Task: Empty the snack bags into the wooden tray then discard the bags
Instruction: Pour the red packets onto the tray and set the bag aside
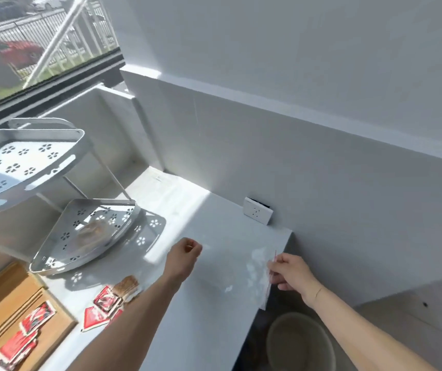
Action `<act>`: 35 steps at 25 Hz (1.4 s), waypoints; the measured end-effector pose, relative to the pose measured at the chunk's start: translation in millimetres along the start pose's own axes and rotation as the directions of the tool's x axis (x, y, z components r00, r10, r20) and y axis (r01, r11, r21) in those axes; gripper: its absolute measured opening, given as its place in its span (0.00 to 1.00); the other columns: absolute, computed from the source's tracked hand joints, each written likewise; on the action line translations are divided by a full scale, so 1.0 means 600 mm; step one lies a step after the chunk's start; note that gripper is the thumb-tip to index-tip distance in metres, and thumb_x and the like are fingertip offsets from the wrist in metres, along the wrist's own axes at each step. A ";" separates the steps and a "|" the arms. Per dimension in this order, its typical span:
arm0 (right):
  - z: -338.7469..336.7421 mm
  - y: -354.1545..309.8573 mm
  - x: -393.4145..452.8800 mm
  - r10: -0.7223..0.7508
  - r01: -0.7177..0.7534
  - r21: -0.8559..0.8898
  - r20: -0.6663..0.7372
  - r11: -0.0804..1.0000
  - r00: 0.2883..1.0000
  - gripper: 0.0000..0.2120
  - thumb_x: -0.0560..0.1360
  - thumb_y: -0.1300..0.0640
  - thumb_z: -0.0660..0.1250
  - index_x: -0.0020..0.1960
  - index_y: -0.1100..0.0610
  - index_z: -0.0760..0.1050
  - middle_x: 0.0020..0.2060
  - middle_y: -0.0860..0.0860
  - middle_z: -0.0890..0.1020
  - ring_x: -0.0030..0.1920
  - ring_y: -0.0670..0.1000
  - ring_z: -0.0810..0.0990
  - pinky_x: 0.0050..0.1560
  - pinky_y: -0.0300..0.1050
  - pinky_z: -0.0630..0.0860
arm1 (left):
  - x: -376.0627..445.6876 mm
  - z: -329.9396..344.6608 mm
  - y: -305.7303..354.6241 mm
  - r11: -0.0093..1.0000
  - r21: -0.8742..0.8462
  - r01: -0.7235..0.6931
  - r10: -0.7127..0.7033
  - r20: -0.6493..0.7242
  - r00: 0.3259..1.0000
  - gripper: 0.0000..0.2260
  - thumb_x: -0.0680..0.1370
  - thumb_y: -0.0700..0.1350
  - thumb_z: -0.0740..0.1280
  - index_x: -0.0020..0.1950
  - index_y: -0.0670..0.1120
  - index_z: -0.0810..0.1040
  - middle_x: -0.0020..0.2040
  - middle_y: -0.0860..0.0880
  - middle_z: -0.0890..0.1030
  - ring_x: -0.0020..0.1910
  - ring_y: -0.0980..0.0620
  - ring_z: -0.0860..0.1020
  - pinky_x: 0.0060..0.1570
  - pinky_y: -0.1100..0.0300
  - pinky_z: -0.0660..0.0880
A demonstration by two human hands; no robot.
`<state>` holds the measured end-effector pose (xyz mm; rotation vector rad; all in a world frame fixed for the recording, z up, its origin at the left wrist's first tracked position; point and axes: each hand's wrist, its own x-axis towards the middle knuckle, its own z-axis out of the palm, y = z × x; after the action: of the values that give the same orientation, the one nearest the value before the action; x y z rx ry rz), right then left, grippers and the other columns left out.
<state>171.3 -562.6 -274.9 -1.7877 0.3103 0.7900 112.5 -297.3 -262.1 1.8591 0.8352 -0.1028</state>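
- A clear, empty snack bag (261, 274) with a red strip along one edge is pinched between the thumb and fingers of the right hand (290, 273), at the right edge of the white counter (201, 303).
- The bag hangs above a round bin (299, 341) that stands on the floor beside the counter.
- The left hand (183, 254) is curled into a loose fist over the counter (nothing can be seen inside it).
- Red snack packets (24, 336) are seen lying in the wooden tray (3, 298) at the lower left.
- More red packets (102, 309) lie on the counter just beside the tray.
- A white 2-tier perforated rack (80, 228) stands behind them.
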 end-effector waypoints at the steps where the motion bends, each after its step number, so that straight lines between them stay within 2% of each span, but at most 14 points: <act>1: -0.005 0.007 0.005 0.013 -0.012 0.017 -0.034 1.000 0.999 0.03 0.77 0.59 0.68 0.44 0.58 0.76 0.35 0.53 0.82 0.31 0.48 0.79 0.31 0.40 0.74 | 0.011 0.010 0.004 1.000 0.019 -0.006 0.006 0.012 1.000 0.03 0.76 0.44 0.67 0.44 0.46 0.78 0.42 0.48 0.83 0.39 0.49 0.79 0.34 0.59 0.72; 4: -0.014 0.017 0.023 0.043 -0.036 0.055 -0.114 0.998 0.993 0.02 0.77 0.60 0.67 0.46 0.59 0.77 0.35 0.54 0.81 0.31 0.48 0.78 0.30 0.40 0.73 | 0.044 0.039 0.012 0.998 0.063 -0.018 0.014 0.064 0.998 0.02 0.76 0.43 0.67 0.46 0.47 0.78 0.45 0.47 0.83 0.43 0.47 0.80 0.37 0.58 0.73; 9: -0.016 0.021 0.051 0.095 -0.078 0.076 -0.237 0.994 0.967 0.04 0.75 0.62 0.67 0.49 0.61 0.77 0.38 0.56 0.83 0.32 0.50 0.78 0.31 0.41 0.71 | 0.089 0.072 0.024 0.992 0.118 -0.039 0.025 0.120 0.992 0.10 0.76 0.43 0.65 0.57 0.49 0.77 0.50 0.48 0.81 0.43 0.48 0.79 0.37 0.59 0.73; 13: -0.011 0.024 0.067 0.117 -0.102 0.068 -0.276 0.992 0.954 0.08 0.75 0.61 0.69 0.52 0.63 0.75 0.38 0.56 0.83 0.32 0.50 0.77 0.29 0.40 0.70 | 0.109 0.089 0.023 0.980 0.177 -0.089 0.064 0.141 0.988 0.13 0.75 0.42 0.64 0.60 0.49 0.76 0.51 0.49 0.79 0.42 0.51 0.78 0.35 0.61 0.73; 19: -0.002 0.021 0.069 0.096 -0.120 -0.055 -0.324 0.991 0.941 0.14 0.73 0.56 0.72 0.55 0.59 0.73 0.41 0.53 0.83 0.33 0.50 0.79 0.35 0.45 0.76 | 0.119 0.088 0.010 0.964 0.230 -0.134 0.110 0.114 0.987 0.15 0.74 0.44 0.65 0.61 0.50 0.75 0.54 0.49 0.79 0.48 0.50 0.79 0.46 0.55 0.77; 21: -0.003 0.018 0.066 0.048 -0.105 -0.146 -0.350 0.984 0.936 0.20 0.72 0.53 0.73 0.60 0.56 0.70 0.47 0.52 0.82 0.39 0.52 0.81 0.43 0.49 0.79 | 0.119 0.080 0.006 0.957 0.251 -0.143 0.119 0.109 0.987 0.16 0.74 0.45 0.65 0.62 0.50 0.75 0.56 0.50 0.77 0.50 0.50 0.78 0.45 0.57 0.74; 24: 0.001 0.016 0.052 -0.158 0.027 -0.310 -0.404 0.950 0.901 0.26 0.71 0.51 0.73 0.66 0.52 0.68 0.59 0.51 0.77 0.57 0.55 0.77 0.56 0.48 0.74 | 0.109 0.062 -0.005 0.963 0.241 -0.122 0.103 0.090 0.991 0.16 0.74 0.45 0.66 0.63 0.49 0.74 0.56 0.49 0.76 0.51 0.50 0.77 0.45 0.58 0.73; 26: 0.012 0.005 0.041 -0.318 0.129 -0.470 -0.346 0.873 0.883 0.22 0.72 0.51 0.72 0.64 0.50 0.71 0.61 0.50 0.74 0.62 0.54 0.73 0.58 0.47 0.71 | 0.093 0.048 -0.016 0.966 0.234 -0.109 0.092 0.082 0.992 0.16 0.74 0.46 0.67 0.63 0.50 0.74 0.56 0.49 0.76 0.51 0.50 0.77 0.46 0.58 0.73; 28: 0.029 -0.013 0.038 -0.415 0.229 -0.599 -0.192 0.767 0.889 0.16 0.74 0.50 0.70 0.61 0.49 0.73 0.60 0.48 0.75 0.63 0.52 0.71 0.58 0.45 0.69 | 0.070 0.031 -0.029 0.967 0.235 -0.099 0.084 0.074 0.994 0.16 0.75 0.47 0.67 0.62 0.50 0.74 0.56 0.51 0.76 0.52 0.50 0.77 0.47 0.57 0.75; 32: 0.080 -0.046 0.044 -0.433 0.359 -0.756 0.111 0.547 0.895 0.13 0.76 0.46 0.66 0.59 0.47 0.74 0.59 0.45 0.77 0.62 0.50 0.72 0.58 0.46 0.71 | 0.012 -0.017 -0.066 0.963 0.252 -0.100 0.093 0.040 0.995 0.15 0.74 0.50 0.69 0.60 0.51 0.76 0.55 0.53 0.78 0.51 0.52 0.77 0.52 0.56 0.76; 35: 0.138 -0.067 0.045 -0.459 0.482 -0.775 0.282 0.408 0.842 0.13 0.76 0.46 0.65 0.59 0.47 0.75 0.59 0.45 0.78 0.61 0.50 0.73 0.57 0.46 0.73 | -0.034 -0.068 -0.098 0.972 0.225 -0.071 0.078 -0.025 0.997 0.15 0.73 0.52 0.69 0.59 0.52 0.77 0.54 0.54 0.79 0.50 0.54 0.78 0.50 0.59 0.75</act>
<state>184.1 -467.7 -276.7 -2.5721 -0.7368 0.5479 50.4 -261.0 -281.2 2.1070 0.8020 -0.1226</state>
